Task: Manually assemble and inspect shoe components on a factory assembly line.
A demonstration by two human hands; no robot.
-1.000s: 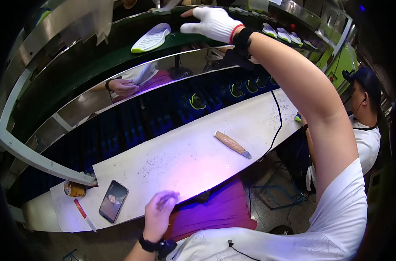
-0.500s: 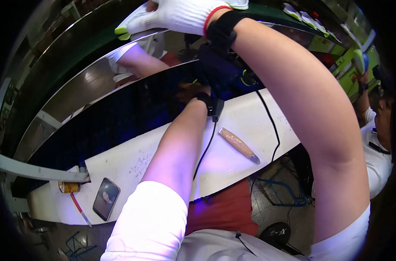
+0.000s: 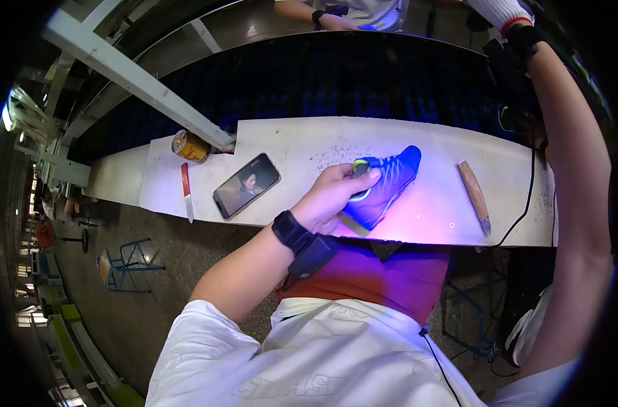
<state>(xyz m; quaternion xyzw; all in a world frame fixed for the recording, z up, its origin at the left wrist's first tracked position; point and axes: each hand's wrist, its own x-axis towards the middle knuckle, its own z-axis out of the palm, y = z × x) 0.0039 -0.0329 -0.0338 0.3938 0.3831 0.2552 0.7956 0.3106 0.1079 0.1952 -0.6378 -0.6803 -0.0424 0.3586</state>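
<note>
My bare left hand (image 3: 331, 195) grips a dark blue sports shoe (image 3: 392, 178) by its heel and collar, thumb over the opening, which shows a bright yellow-green lining. The shoe is above the near part of the white work table (image 3: 309, 139), toe pointing to the far right, and purple light falls around it. Far off at the upper right, my right hand (image 3: 502, 9) wears a white knit glove with a red cuff. Its fingers are cut off by the picture's edge, so what it holds does not show.
Left of the shoe lie a phone (image 3: 246, 186), a red-handled knife (image 3: 186, 190) and a yellow can (image 3: 189, 146) beside a white metal post (image 3: 139, 78). A wrapped-handle knife (image 3: 473, 193) and a black cable (image 3: 528, 203) are to the right. Beyond runs a dark belt (image 3: 363, 74); another person (image 3: 363, 15) sits across it.
My left hand has come back from the dark belt to the near side of the table, now holding the blue shoe. The view has swung left; my gloved right hand appears farther right.
</note>
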